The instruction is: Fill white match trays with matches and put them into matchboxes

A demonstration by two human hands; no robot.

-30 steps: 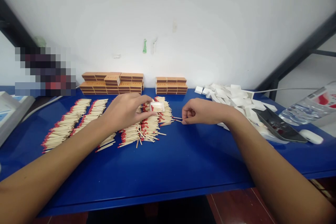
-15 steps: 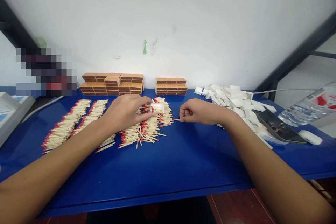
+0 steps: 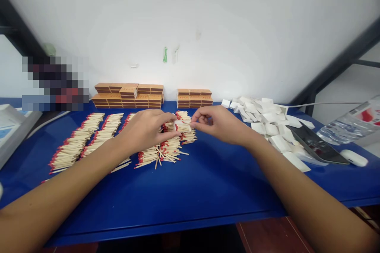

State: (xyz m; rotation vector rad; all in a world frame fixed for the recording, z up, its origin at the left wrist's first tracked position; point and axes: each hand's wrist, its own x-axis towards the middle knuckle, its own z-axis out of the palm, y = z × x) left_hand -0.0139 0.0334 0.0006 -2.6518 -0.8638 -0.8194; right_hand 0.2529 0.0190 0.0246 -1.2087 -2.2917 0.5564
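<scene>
Clock directions are taken from the small white tray (image 3: 185,128), which is held above the matches at the middle of the desk (image 3: 192,193). The left hand (image 3: 150,128) is at 9 o'clock, its thumb and forefinger pinching the tray near its left end; the far end has no visible support. The right hand (image 3: 216,124) is at 3 o'clock, thumb and forefinger pressed together at the tray's right end on what appears to be a single match, its detail small. Matches are visible inside the tray; their number cannot be told. Principal risk, in my judgement: a push from the right fingertips could tip the tray, since it is gripped at one end only, and spill its contents. Squeezing harder could buckle the walls, if they are thin card. At 7 o'clock, loose matches (image 3: 158,156) lie crosswise at the edge of the heap; a trailing finger could scatter them further. At 8 o'clock, the left forearm passes across the match rows (image 3: 77,138); contact cannot be confirmed, but lowering it could disturb their order. Matchbox stacks (image 3: 127,99) at 10 and 1 o'clock, and the white tray pile (image 3: 268,112) near 3, stand apart from both hands.
</scene>
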